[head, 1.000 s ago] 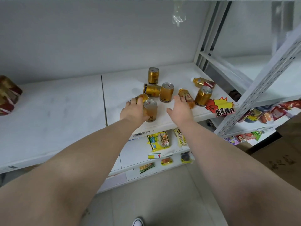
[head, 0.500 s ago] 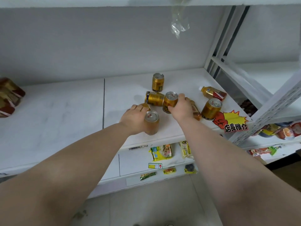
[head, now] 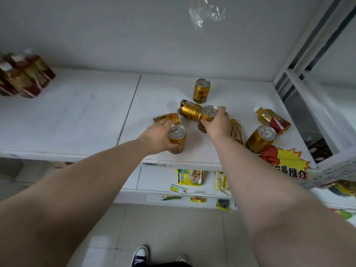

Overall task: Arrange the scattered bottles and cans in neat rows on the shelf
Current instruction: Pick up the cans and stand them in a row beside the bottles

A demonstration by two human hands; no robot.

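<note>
Gold cans and small bottles lie scattered on the white shelf (head: pixel 81 120). My left hand (head: pixel 157 138) is wrapped around an upright gold can (head: pixel 176 138) near the shelf's front edge. My right hand (head: pixel 216 123) grips another upright gold can (head: pixel 208 115) by its top. Beside them two gold cans lie on their sides, one (head: pixel 189 109) behind and one (head: pixel 166 118) partly hidden by my left hand. One can (head: pixel 201 90) stands upright further back, another (head: pixel 261 139) stands at the right. A bottle (head: pixel 236 132) lies under my right wrist and a second bottle (head: pixel 273 119) lies at the right.
Several upright brown bottles (head: pixel 23 76) stand grouped at the shelf's far left. A yellow and red promo tag (head: pixel 289 164) hangs on the front edge at right. White uprights (head: pixel 312 41) close the right side. Snack packets (head: pixel 189 177) sit on lower shelves.
My right hand has closed on the upright can in the middle of the cluster. My left hand keeps its can, which has shifted little. The camera has come closer.
</note>
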